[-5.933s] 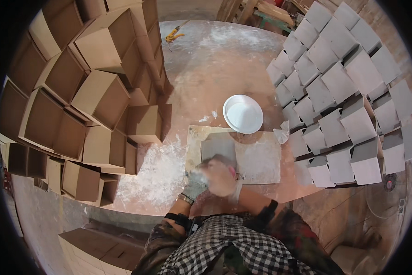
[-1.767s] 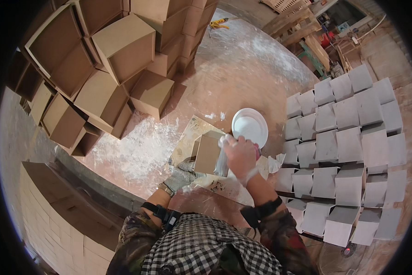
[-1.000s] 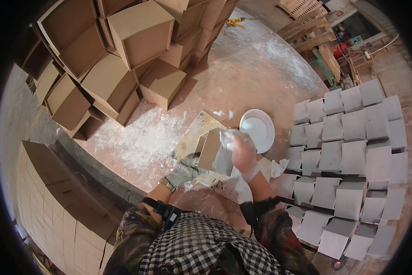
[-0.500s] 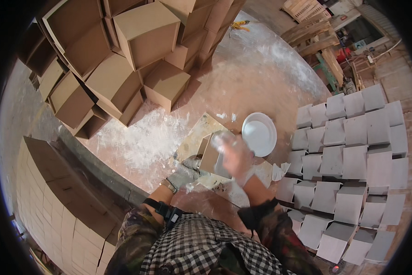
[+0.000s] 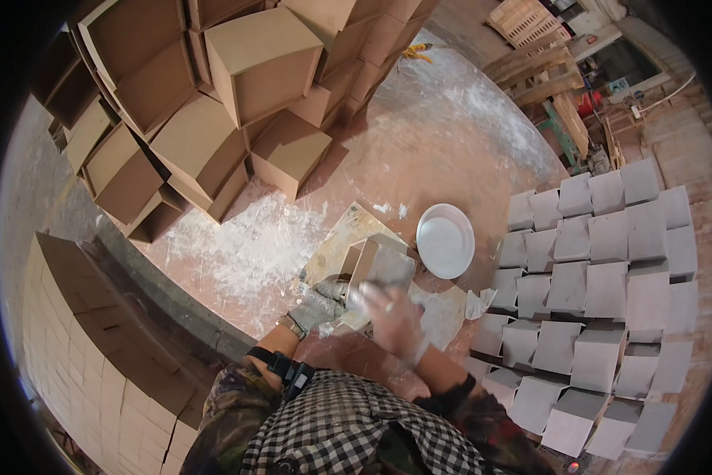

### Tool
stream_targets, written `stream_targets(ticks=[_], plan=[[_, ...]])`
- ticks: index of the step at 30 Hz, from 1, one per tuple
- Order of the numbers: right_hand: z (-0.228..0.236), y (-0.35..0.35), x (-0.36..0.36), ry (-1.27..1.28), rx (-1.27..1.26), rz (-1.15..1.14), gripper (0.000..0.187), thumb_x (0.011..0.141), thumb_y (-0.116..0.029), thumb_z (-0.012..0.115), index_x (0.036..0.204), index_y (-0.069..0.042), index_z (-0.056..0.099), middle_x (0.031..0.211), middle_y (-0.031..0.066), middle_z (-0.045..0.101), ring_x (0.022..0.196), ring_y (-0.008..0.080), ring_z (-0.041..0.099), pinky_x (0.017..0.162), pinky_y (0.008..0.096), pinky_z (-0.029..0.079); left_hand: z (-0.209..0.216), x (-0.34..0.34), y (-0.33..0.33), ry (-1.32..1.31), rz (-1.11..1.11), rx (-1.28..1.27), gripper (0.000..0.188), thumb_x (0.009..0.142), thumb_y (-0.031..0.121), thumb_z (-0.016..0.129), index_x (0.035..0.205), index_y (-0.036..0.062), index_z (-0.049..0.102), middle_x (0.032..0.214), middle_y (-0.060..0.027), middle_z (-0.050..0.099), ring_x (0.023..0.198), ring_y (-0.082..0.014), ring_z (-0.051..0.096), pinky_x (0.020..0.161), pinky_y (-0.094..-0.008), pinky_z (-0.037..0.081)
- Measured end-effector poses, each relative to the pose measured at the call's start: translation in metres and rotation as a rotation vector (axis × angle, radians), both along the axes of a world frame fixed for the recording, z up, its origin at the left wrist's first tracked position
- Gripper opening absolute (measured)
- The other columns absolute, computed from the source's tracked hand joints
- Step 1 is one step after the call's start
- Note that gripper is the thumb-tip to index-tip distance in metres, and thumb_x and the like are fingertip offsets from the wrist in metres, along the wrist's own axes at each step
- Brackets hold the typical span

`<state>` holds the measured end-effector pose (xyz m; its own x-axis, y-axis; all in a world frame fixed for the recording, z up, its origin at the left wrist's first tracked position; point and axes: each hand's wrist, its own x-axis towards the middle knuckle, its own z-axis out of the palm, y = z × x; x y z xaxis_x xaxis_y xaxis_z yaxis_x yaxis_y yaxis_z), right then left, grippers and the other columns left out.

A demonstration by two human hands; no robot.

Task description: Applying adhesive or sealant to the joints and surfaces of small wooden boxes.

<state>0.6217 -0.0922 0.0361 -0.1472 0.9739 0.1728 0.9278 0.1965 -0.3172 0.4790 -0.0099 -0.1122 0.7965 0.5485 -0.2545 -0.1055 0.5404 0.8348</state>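
A small brown box (image 5: 393, 267), its upper face smeared wet grey, rests on a stained board (image 5: 342, 234) in front of me. My left hand (image 5: 316, 309), in a grey glove, grips the box's near left side. Over the near end of the wet face is my right hand (image 5: 397, 323), coated in white and smeared by motion. Its fingers are closed round a pale thing too blurred to make out. Right of the box stands a round white basin (image 5: 472, 240) with whitish contents.
Brown open boxes (image 5: 265, 59) are piled high at the far left. Rows of grey-white coated boxes (image 5: 601, 285) stand on the right. A long stack of brown boxes (image 5: 95, 348) lines the near left. Wooden pallets (image 5: 542, 75) lean at the far right. White smears mark the floor.
My right hand has slid toward me along the box's upper face. More of the wet grey face shows now. The left hand stays on the box.
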Motion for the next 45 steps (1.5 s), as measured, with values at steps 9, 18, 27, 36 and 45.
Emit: stream_targets(ticks=[9,18,27,36,45], plan=[[0.007,0.053,0.02,-0.203,0.175,-0.231,0.036,0.071,-0.001,0.052,0.104,-0.01,0.065,0.104,0.0081,0.061,0.083,0.0279,0.056,0.069,0.0397,0.047,0.039,0.009,0.005,0.353,-0.15,0.55,0.053,0.08,0.025,0.069,0.122,0.0012,0.048,0.119,-0.0129,0.054,0.107,-0.0248,0.052,0.092,-0.0332,0.043],[0.002,0.058,0.022,-0.163,0.171,-0.279,0.038,0.069,0.001,0.054,0.105,-0.008,0.064,0.106,0.0092,0.059,0.075,0.0271,0.053,0.069,0.0399,0.047,0.034,0.01,0.004,0.013,-0.075,0.195,0.04,0.086,0.014,0.059,0.123,0.0026,0.048,0.116,-0.0113,0.056,0.104,-0.0201,0.054,0.09,-0.0306,0.046],[0.002,0.002,-0.009,0.013,-0.006,-0.011,0.038,0.072,-0.006,0.054,0.11,-0.012,0.06,0.101,0.0085,0.06,0.081,0.0315,0.055,0.069,0.0406,0.047,0.014,-0.002,0.001,0.149,-0.176,0.334,0.044,0.077,0.015,0.068,0.117,0.0044,0.054,0.116,-0.0113,0.056,0.103,-0.0219,0.054,0.09,-0.031,0.044],[0.011,0.05,-0.007,-0.227,0.057,-0.001,0.036,0.071,-0.003,0.055,0.105,-0.01,0.064,0.095,0.0081,0.061,0.078,0.0284,0.054,0.067,0.0407,0.045,0.001,0.001,0.004,0.021,-0.074,0.289,0.053,0.079,0.016,0.068,0.125,0.0019,0.046,0.121,-0.0117,0.052,0.108,-0.0202,0.051,0.095,-0.032,0.042],[-0.014,0.079,0.028,0.269,-0.073,-0.267,0.04,0.075,0.001,0.052,0.115,-0.003,0.055,0.095,0.0191,0.061,0.079,0.0348,0.06,0.071,0.0401,0.05,0.009,-0.006,0.005,0.011,-0.026,0.482,0.051,0.079,0.017,0.068,0.123,0.0021,0.047,0.119,-0.0116,0.053,0.107,-0.0206,0.052,0.094,-0.0322,0.043]])
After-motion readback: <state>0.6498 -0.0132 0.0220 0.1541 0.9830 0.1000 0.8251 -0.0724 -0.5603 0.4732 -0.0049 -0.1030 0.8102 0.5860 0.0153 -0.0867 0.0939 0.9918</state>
